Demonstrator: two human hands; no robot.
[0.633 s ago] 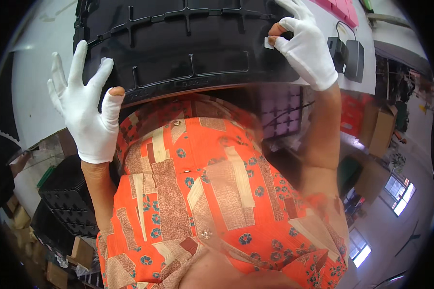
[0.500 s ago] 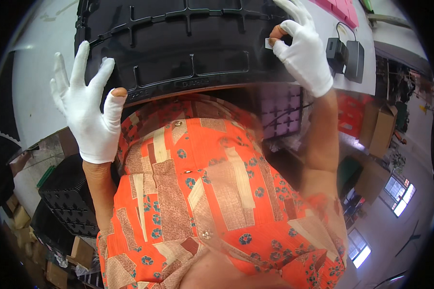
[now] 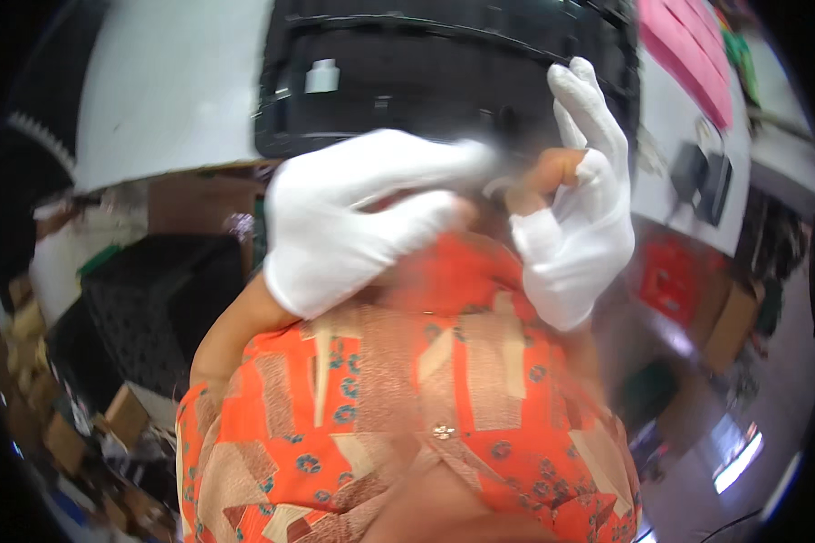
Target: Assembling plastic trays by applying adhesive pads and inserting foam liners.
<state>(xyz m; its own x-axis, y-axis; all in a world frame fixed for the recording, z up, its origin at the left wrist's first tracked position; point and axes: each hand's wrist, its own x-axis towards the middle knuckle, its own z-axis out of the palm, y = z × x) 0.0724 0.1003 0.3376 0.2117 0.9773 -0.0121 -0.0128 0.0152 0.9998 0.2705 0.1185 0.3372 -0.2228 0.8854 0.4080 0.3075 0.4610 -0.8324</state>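
Both my hands wear white gloves with bare fingertips showing. They are held close together in front of my body, near the black tray's (image 3: 407,113) front edge. My right hand (image 3: 580,217) pinches thumb and forefinger on a small pale piece (image 3: 495,187), blurred, while its other fingers point up. My left hand (image 3: 362,213) reaches across toward that piece, its thumb and fingers apart, the tips smeared by motion. Touching between the left fingers and the piece cannot be made out. A small white flat piece (image 3: 322,77), with a narrower top, lies on the tray's left part.
The tray rests on a white table (image 3: 172,81). On its right are a pink slab (image 3: 688,54) and dark boxy devices (image 3: 702,176). Black crates (image 3: 163,317) stand at lower left, cardboard boxes (image 3: 127,416) beyond them. A red crate (image 3: 670,281) is at right.
My left hand has moved from the tray's left side over toward my right hand. My right hand has come down and nearer to me. The white piece on the tray now shows fully. The view has shifted.
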